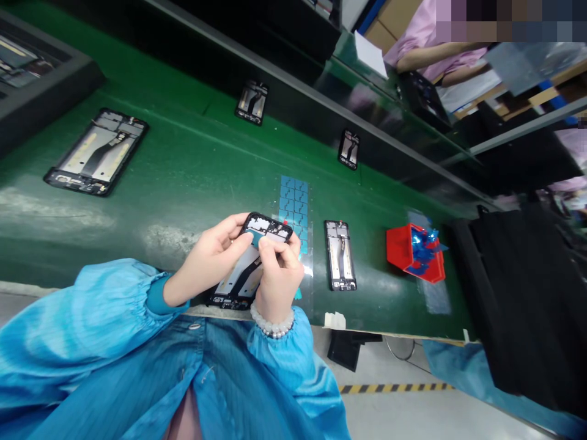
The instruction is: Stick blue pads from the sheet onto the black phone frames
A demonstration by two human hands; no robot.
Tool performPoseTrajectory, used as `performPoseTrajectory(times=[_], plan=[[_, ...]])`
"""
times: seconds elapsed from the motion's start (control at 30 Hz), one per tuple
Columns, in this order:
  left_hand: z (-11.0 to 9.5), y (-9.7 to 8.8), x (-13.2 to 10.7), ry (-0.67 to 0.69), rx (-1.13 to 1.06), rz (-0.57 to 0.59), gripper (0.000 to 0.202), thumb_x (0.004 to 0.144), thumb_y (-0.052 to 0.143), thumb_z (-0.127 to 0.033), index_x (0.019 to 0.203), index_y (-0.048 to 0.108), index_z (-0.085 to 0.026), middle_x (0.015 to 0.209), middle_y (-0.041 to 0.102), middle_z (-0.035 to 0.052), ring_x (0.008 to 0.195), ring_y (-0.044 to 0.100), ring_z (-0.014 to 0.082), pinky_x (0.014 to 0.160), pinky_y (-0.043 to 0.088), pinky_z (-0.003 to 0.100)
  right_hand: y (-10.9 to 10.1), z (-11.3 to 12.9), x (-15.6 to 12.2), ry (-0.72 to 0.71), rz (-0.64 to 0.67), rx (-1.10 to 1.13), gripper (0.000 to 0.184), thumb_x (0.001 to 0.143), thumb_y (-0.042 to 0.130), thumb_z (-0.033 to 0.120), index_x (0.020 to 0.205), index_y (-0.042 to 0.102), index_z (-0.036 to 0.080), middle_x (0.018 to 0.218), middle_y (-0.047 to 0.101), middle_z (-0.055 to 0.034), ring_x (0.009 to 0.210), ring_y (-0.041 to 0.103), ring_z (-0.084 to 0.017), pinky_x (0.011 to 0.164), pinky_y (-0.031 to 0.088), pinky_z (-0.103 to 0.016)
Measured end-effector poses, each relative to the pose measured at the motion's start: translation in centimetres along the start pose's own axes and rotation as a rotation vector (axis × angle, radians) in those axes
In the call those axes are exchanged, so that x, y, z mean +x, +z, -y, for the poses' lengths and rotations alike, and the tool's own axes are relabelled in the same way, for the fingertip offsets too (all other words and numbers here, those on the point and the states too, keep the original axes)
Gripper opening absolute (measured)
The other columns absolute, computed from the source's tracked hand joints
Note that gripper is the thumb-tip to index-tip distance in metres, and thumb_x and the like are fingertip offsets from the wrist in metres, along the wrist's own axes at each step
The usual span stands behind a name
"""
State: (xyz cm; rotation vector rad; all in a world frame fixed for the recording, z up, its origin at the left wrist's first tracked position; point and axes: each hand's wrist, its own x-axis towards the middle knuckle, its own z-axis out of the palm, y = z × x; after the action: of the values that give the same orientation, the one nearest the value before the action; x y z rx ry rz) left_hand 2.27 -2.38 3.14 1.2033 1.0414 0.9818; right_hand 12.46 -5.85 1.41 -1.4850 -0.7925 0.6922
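Note:
A black phone frame (257, 260) with exposed inner parts is held over the near edge of the green belt (183, 177). My left hand (208, 260) grips its left side, fingers curled round the edge. My right hand (277, 272), wearing a pearl bracelet, pinches a small blue sticker (255, 238) against the upper part of the frame. Just behind my hands lies a sheet of blue stickers (293, 198) on the belt.
Other phone frames lie on the belt: one right of my hands (340, 254), a big one far left (97, 151), two at the back (252, 102) (349, 148). A red bin (410, 252) with blue scraps stands right. A person in pink (426, 43) works beyond.

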Motion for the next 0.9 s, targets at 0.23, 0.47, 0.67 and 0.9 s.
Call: performPoseTrajectory(times=[0.23, 0.47, 0.67, 0.9], plan=[[0.57, -0.69, 0.17, -0.098, -0.224, 0.087, 0.038, 0.08, 0.062, -0.031, 0.114, 0.065, -0.015, 0.111, 0.07, 0.0078, 0.104, 0.063, 0.026, 0.092, 0.049, 0.034, 0.03, 0.33, -0.35, -0.037, -0.026, 0.024, 0.014, 0.072, 0.067, 0.024, 0.06, 0.065, 0.016, 0.095, 0.06, -0.0033, 0.096, 0.059, -0.015, 0.085, 0.046, -0.03], [0.71, -0.92, 0.3, -0.276, -0.599, 0.204, 0.035, 0.083, 0.061, -0.025, 0.116, 0.066, -0.017, 0.108, 0.072, 0.0093, 0.103, 0.064, 0.0292, 0.088, 0.052, 0.038, 0.08, 0.22, -0.37, -0.023, -0.081, 0.004, 0.015, 0.072, 0.067, 0.024, 0.059, 0.065, 0.017, 0.096, 0.06, -0.0033, 0.097, 0.059, -0.015, 0.087, 0.045, -0.03], [0.72, -0.83, 0.23, -0.266, -0.624, 0.198, 0.034, 0.083, 0.061, -0.023, 0.117, 0.066, -0.018, 0.11, 0.071, 0.009, 0.106, 0.063, 0.0292, 0.09, 0.052, 0.038, 0.14, 0.01, -0.4, -0.042, -0.076, -0.01, 0.015, 0.073, 0.067, 0.026, 0.061, 0.066, 0.017, 0.101, 0.06, -0.0038, 0.099, 0.058, -0.016, 0.089, 0.045, -0.032], [0.62, -0.88, 0.06, -0.248, -0.538, 0.182, 0.038, 0.083, 0.061, -0.027, 0.12, 0.064, -0.018, 0.112, 0.07, 0.0097, 0.104, 0.064, 0.0292, 0.09, 0.051, 0.039, 0.07, -0.05, -0.38, -0.044, -0.062, -0.048, 0.017, 0.073, 0.067, 0.029, 0.062, 0.067, 0.017, 0.102, 0.06, -0.0045, 0.103, 0.058, -0.017, 0.091, 0.045, -0.034]])
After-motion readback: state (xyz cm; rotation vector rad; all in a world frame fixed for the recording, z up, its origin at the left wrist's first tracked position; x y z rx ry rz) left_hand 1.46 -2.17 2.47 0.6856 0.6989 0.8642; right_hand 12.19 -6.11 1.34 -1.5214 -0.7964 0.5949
